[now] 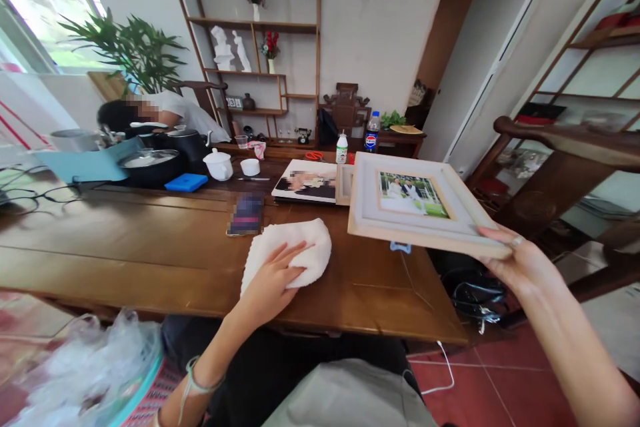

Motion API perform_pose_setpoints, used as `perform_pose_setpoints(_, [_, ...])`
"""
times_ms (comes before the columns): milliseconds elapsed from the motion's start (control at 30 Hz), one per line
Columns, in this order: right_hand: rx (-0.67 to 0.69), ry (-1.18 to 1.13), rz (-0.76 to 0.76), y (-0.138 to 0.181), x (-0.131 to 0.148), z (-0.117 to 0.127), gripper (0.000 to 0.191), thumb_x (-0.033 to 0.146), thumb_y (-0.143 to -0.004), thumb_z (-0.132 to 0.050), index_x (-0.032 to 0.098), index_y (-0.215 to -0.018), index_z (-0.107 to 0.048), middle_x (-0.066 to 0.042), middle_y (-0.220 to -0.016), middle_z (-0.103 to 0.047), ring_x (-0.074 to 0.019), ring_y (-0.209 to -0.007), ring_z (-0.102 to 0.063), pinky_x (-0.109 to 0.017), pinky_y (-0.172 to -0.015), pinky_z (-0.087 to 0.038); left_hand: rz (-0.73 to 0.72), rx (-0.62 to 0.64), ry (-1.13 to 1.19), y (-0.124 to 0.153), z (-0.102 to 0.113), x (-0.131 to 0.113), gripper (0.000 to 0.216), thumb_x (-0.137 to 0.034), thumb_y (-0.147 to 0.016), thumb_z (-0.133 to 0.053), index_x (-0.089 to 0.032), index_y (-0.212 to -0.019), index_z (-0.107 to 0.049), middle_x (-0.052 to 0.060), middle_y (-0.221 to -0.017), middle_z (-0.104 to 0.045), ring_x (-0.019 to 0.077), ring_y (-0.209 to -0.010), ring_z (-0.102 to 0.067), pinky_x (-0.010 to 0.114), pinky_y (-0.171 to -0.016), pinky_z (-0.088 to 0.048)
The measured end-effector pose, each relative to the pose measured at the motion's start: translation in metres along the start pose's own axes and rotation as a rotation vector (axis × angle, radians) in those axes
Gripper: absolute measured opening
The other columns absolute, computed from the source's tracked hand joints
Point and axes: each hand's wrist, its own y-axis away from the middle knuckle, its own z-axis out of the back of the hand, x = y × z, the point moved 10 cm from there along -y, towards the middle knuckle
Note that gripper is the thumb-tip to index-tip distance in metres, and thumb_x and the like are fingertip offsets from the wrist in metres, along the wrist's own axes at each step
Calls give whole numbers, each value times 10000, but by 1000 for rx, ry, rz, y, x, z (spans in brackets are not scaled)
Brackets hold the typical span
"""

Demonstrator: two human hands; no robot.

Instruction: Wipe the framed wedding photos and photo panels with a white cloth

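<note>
My left hand lies flat, fingers spread, on a folded white cloth on the wooden table. At the right, my right hand grips the near corner of a picture frame with a pale border and a photo of two people in it. The frame is held up over the table's right end, tilted so the photo faces me. A dark phone lies just behind the cloth. Further back are a photo panel lying flat and a small wooden frame, partly hidden by the raised picture frame.
On the table's back stand a white bottle, a cola bottle, a white teapot, a white cup and a blue box. A basket with plastic bags is at lower left. Behind the table a person leans down.
</note>
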Motion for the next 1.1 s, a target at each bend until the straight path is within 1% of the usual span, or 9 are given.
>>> perform_pose_setpoints(100, [100,-10,24,-52,-3,-35,225,-9,-686,-554,136,-826,-656,-67,-728,-714,-164,-573,-662,-221,-484,-576,7,15,7,-1,-1,-2,294,15,-659,-479,-184,-769,-666,53,-1411,-479,253,-1335,-402,506,-1118,-313])
perform_pose_setpoints(167, [124,-17,12,-83,-10,-52,219,2,-704,-548,135,-849,-643,-68,-774,-718,-175,-642,-675,-247,-529,-585,20,17,19,-2,0,-2,301,24,-644,-473,-188,-737,-665,31,-1429,-457,252,-1351,-377,508,-1124,-303])
perform_pose_setpoints(233, [116,-18,-12,-110,-19,-62,217,10,-703,-547,143,-853,-629,-57,-788,-713,-177,-676,-676,-271,-560,-594,39,15,42,-3,0,-2,294,28,-620,-467,-188,-689,-654,15,-1439,-443,252,-1359,-362,504,-1124,-308])
perform_pose_setpoints(300, [107,-1,-30,-134,-26,-68,201,28,-697,-549,157,-838,-613,-41,-769,-697,-170,-657,-665,-289,-549,-596,51,7,75,-3,0,-1,283,31,-595,-465,-189,-637,-637,2,-1441,-439,251,-1358,-365,498,-1121,-319])
perform_pose_setpoints(433, [133,56,-48,-167,-33,-74,201,59,-674,-571,189,-826,-590,-15,-735,-668,-168,-608,-644,-327,-525,-598,80,-12,125,-4,-1,3,270,34,-559,-461,-193,-576,-605,-20,-1437,-442,251,-1355,-369,494,-1120,-325])
perform_pose_setpoints(600, [177,86,-79,-182,-41,-80,286,61,-638,-611,201,-888,-611,-9,-747,-683,-182,-636,-662,-333,-532,-601,119,-34,109,-6,1,5,238,25,-573,-438,-183,-508,-534,-18,-1425,-458,250,-1351,-373,498,-1101,-346])
perform_pose_setpoints(700, [191,118,-96,-185,-49,-80,296,68,-620,-620,214,-878,-633,-7,-737,-689,-200,-676,-678,-316,-517,-598,138,-27,88,-9,4,5,225,13,-580,-433,-179,-480,-492,-19,-1416,-470,253,-1341,-388,501,-1089,-354])
perform_pose_setpoints(867, [216,134,-111,-189,-62,-77,271,82,-627,-640,222,-859,-653,-9,-769,-710,-210,-760,-693,-278,-533,-590,190,-19,76,-13,4,10,222,2,-585,-432,-178,-465,-480,-29,-1412,-474,257,-1340,-387,500,-1068,-373])
perform_pose_setpoints(1100, [263,166,-154,-186,-67,-79,326,126,-668,-686,233,-974,-650,-19,-890,-730,-221,-825,-698,-317,-655,-606,163,1,48,-18,1,13,244,-37,-658,-453,-177,-458,-466,1,-1410,-478,283,-1322,-406,508,-1031,-408])
